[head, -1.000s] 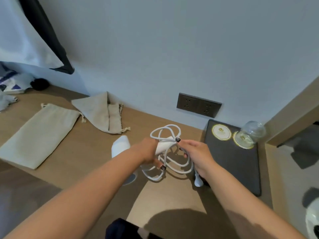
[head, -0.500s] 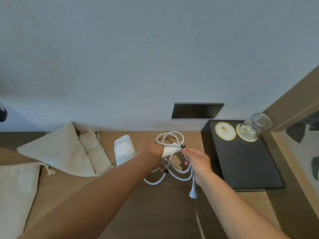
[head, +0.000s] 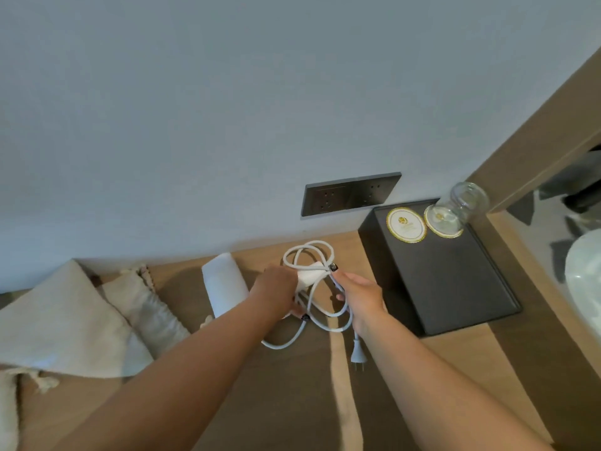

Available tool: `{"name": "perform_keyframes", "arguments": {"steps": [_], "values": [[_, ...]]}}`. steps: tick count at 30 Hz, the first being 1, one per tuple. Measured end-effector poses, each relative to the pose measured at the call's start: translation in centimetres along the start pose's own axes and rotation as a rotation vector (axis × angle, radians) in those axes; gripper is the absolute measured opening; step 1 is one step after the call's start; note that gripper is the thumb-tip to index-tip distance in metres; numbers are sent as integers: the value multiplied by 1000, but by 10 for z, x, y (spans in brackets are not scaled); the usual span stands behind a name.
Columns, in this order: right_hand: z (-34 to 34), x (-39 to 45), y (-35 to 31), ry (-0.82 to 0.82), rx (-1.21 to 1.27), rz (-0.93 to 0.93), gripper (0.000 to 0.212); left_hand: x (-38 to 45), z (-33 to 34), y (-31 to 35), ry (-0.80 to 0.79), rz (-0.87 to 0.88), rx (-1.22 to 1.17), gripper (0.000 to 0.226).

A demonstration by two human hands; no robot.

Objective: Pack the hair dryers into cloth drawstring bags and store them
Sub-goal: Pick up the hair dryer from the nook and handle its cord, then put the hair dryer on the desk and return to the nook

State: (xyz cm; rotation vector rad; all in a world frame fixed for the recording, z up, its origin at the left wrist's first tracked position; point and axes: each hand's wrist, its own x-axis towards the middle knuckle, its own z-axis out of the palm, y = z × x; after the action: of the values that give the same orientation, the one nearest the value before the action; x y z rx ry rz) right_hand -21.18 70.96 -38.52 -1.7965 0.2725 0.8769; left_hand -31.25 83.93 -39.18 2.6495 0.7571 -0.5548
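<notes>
My left hand [head: 276, 289] grips the white hair dryer [head: 224, 288] by its handle, left of the black tray [head: 455, 288]; my right hand [head: 359, 296] pinches the looped cord [head: 320, 297]. I judge the loops could slip and tangle, the dangling plug [head: 357, 354] snagging. Drawstring bags [head: 65, 323] lie further left; an upturned glass [head: 461, 206] stands on the tray, near my elbow's path
</notes>
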Motion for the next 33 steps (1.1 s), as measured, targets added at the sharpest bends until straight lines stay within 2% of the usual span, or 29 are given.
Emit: {"name": "perform_keyframes", "arguments": {"steps": [9,15,18,20,23,27,33], "values": [[4,7,10,83,3,7,20,-14,17,-7,154,35,-179,91],[0,11,12,60,-157,-92,16,-22,16,-3,180,8,-104,80],[-8,5,6,3,-292,-153,32,-33,8,3,211,12,-102,72],[-18,-2,0,-23,-388,-218,43,-42,-5,12,192,12,-207,68],[-39,-21,-9,-57,-468,-308,47,-59,-34,33,128,-1,-320,67],[-79,-50,-17,-53,-569,-468,44,-84,-68,72,238,138,-322,60],[-183,-108,-12,51,-479,-610,41,-125,-94,169,304,312,-241,64]]}}
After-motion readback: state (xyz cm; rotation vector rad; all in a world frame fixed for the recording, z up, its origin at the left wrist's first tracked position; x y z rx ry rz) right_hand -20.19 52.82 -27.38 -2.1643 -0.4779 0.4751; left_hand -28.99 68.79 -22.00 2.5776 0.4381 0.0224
